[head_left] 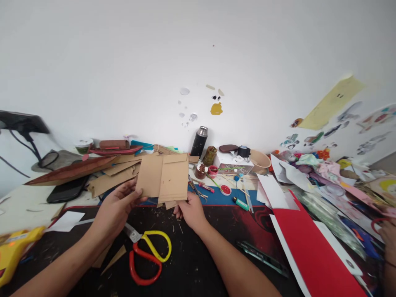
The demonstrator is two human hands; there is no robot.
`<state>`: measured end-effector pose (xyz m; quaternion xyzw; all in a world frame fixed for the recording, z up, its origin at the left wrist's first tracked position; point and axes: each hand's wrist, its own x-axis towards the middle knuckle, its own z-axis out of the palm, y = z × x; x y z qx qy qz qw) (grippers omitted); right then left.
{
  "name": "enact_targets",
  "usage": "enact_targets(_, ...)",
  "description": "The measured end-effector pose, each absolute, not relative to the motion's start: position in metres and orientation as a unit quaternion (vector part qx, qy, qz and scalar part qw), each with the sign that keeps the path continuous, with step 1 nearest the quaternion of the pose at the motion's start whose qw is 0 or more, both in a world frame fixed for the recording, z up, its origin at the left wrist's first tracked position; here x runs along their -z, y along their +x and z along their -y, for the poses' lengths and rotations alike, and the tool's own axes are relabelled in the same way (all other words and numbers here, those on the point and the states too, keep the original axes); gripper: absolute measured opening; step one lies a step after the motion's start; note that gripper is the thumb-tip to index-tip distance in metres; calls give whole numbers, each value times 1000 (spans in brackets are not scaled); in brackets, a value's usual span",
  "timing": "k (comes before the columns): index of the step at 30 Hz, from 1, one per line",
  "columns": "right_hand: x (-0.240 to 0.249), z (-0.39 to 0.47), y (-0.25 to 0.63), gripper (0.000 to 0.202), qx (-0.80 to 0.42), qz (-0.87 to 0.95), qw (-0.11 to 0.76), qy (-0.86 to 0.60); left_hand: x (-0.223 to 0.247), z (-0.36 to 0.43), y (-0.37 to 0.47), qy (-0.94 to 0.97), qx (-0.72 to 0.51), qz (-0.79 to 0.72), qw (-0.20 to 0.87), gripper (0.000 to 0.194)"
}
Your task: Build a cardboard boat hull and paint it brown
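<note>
In front of me, above the dark mat, my left hand point(116, 206) pinches the left side of a brown cardboard piece point(175, 179) between thumb and fingers. My right hand point(192, 210) grips its lower right edge. The cardboard has a plain left panel and a right panel with layered strips at top and bottom; whether the panels are one sheet, I cannot tell. Below it on the mat lie scissors point(137, 238) with one red and one yellow handle. Cardboard scraps point(114, 177) are piled behind my left hand.
A yellow tool point(20, 249) lies at the left edge. Along the wall stand a black flask point(199, 141) and small pots. A red sheet point(318, 247), a box cutter point(262, 258) and a turquoise lighter point(241, 203) are on the right. Another person's hand point(389, 235) shows at the right edge.
</note>
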<state>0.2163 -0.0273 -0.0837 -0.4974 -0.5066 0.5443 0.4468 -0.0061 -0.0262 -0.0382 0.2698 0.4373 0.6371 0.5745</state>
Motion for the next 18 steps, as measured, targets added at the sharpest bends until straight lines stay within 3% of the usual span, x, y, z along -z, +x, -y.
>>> enact_targets(8,54,-18,200,9,-550,490,498,-458,38,32,-1,222,-642,-419,603,52)
enact_targets(18,74,4,200,59,-619,442,473,-444,46,27,-5,208,-668,-410,585,50)
